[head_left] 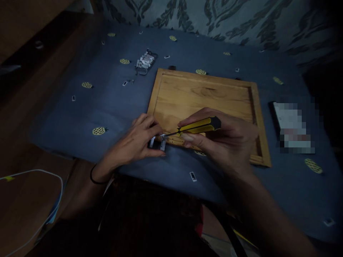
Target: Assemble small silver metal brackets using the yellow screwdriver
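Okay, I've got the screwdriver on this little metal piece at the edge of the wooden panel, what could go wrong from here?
1. The screwdriver in the right hand points straight at the left hand, which pinches the small metal piece; a slip could jab a finger.
2. The tip works at the wooden panel edge, so a slip might gouge the wood.
3. The loose screws on the patterned blue cloth look easy to lose in this dim light.

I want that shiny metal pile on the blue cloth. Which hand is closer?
Left. The left hand, pinching a small bracket, lies almost straight in front of the metal pile, nearer the person; the right hand, gripping the screwdriver, is farther off to the pile's right.
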The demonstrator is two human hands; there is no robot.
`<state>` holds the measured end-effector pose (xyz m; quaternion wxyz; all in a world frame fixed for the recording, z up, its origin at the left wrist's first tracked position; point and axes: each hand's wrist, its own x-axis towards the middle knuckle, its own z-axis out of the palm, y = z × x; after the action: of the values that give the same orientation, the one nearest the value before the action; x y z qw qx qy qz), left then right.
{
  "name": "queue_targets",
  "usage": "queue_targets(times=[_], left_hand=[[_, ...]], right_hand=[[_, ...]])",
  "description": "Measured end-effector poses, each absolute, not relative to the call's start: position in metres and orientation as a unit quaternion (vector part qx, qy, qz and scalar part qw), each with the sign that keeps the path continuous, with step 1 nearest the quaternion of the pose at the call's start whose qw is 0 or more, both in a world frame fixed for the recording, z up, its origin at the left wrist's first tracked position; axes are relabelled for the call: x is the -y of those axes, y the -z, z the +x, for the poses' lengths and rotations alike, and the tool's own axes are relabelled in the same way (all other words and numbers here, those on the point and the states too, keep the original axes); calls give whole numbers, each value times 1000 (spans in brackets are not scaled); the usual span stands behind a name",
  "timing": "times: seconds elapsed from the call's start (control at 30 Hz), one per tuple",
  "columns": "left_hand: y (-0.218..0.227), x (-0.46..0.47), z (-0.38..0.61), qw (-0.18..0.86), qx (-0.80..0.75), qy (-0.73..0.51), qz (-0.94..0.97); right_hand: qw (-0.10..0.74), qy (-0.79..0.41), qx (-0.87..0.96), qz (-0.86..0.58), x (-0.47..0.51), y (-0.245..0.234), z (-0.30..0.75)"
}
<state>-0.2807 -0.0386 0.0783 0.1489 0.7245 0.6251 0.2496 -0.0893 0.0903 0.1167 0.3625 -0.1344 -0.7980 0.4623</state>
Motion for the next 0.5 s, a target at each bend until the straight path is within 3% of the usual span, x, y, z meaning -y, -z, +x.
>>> queue_targets(times=[0.5], left_hand=[[-79,39,-281,147,-618,-256,729]], right_hand=[[386,-447,793,-151,-87,-116,-92]])
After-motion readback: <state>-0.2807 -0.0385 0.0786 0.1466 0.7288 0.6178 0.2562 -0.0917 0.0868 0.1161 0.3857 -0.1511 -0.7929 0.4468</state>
